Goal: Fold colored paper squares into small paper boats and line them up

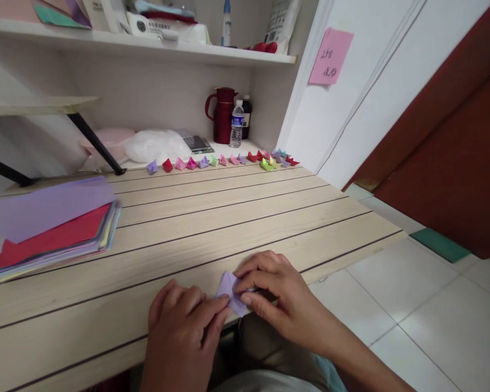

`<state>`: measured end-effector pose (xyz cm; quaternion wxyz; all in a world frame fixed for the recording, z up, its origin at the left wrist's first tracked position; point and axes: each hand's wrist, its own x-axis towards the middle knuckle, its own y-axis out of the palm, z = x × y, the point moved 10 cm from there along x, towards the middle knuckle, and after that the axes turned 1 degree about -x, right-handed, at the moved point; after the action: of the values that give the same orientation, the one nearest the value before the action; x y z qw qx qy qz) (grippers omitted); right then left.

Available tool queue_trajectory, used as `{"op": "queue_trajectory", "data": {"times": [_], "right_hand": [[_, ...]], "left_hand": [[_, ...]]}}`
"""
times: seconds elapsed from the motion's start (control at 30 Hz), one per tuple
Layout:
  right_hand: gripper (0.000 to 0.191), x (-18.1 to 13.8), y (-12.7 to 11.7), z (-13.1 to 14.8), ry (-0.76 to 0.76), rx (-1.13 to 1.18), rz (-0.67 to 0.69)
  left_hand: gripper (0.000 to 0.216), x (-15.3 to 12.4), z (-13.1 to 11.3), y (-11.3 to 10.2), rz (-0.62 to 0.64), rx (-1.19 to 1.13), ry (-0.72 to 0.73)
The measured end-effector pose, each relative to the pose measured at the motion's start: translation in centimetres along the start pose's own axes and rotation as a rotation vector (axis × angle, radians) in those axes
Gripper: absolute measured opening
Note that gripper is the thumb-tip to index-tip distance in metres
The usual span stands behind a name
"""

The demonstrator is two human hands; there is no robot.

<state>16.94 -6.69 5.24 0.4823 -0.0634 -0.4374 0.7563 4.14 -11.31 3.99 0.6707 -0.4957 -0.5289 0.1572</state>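
A small folded piece of purple paper (227, 284) is held at the front edge of the striped wooden table (212, 218). My left hand (185, 321) pinches its lower left side between thumb and forefinger, the other fingers curled. From the right, my right hand (275, 288) grips the paper's other side with thumb and fingertips, covering part of it. Some of the folds are hidden under the fingers. To the left lies a stack of coloured paper (77, 231), red and purple sheets on top.
Along the table's back edge runs a row of small folded paper boats (191, 163), with more clustered at its right end (271, 162). Behind stand a dark red jug (222, 117) and a water bottle (237, 125). A black-legged raised shelf (36, 105) is at left.
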Motion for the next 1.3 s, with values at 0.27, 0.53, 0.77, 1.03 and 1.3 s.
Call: {"op": "queue_trajectory", "data": {"times": [0.27, 0.53, 0.77, 1.03, 1.3], "right_hand": [[0.021, -0.2, 0.0, 0.0, -0.048, 0.046, 0.008], [0.006, -0.2, 0.0, 0.0, -0.02, 0.017, -0.06], [0.009, -0.2, 0.2, -0.1, -0.02, -0.017, -0.103], [0.016, -0.8, 0.5, 0.3, -0.138, -0.078, -0.038], [0.021, -1.4, 0.6, 1.3, -0.228, -0.188, -0.16]], "left_hand": [[0.016, 0.2, 0.1, 0.2, 0.009, -0.018, -0.018], [0.018, 0.0, 0.1, -0.1, -0.004, -0.039, -0.021], [0.008, 0.6, 0.2, -0.6, -0.036, -0.078, -0.113], [0.019, 0.0, -1.9, -0.9, -0.094, 0.067, 0.084], [0.017, 0.2, -1.6, -1.9, -0.236, 0.037, -0.013]]}}
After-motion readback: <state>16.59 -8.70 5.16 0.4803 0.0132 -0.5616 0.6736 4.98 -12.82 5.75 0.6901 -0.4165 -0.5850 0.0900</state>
